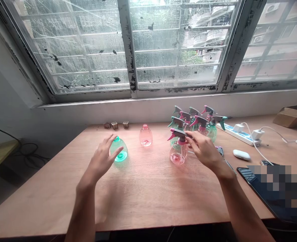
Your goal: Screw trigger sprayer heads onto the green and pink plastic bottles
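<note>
My left hand (102,158) is open, its fingers apart, beside a green transparent bottle (119,155) that has no spray head; whether it touches the bottle I cannot tell. A pink transparent bottle (145,137), also without a spray head, stands farther back in the middle. On the right, the fingers of my right hand (203,149) close on the grey-and-pink head of a pink spray bottle (178,155), which is upright. Behind it stand several more spray bottles (211,131), pink and green with trigger heads, partly hidden by one another and by my hand.
Small brown cube-like pieces (114,125) lie at the back left of the wooden table (148,195). To the right are a power strip (239,134) with plugs, a white case (241,154), a dark tablet (261,188) and a cardboard box (293,116). A window rises behind.
</note>
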Motion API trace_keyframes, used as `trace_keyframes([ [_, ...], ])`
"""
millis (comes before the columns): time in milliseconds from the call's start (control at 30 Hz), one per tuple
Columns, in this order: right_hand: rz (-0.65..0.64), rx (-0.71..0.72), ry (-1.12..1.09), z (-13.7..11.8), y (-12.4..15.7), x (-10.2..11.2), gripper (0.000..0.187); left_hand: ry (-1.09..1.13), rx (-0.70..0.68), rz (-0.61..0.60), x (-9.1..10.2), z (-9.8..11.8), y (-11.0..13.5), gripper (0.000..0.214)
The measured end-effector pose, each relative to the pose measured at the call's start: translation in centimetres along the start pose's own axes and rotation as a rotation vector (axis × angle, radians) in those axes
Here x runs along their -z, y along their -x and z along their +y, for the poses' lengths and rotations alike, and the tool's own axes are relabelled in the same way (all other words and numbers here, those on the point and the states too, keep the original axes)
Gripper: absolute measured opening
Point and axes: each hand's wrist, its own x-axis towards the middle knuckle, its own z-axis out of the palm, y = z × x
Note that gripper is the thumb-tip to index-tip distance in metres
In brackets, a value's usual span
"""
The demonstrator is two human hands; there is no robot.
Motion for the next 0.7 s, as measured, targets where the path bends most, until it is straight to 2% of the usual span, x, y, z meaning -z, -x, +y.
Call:
trace_keyframes([
  [233,-0.136,-0.044,0.037,-0.2,0.5,0.9,0.051,0.016,-0.027,-0.075,0.3,0.0,0.4,0.055],
  [467,-0.243,-0.075,0.112,1.3,1.4,2.4,0.070,0.031,-0.093,-0.157,0.8,1.3,1.3,0.055],
  [533,-0.227,-0.093,0.173,1.9,1.7,3.5,0.067,0.039,-0.117,-0.175,0.7,1.8,1.6,0.055],
  [700,-0.141,-0.146,0.305,5.0,2.9,5.8,0.040,0.059,-0.166,-0.226,0.2,3.4,2.3,0.051],
])
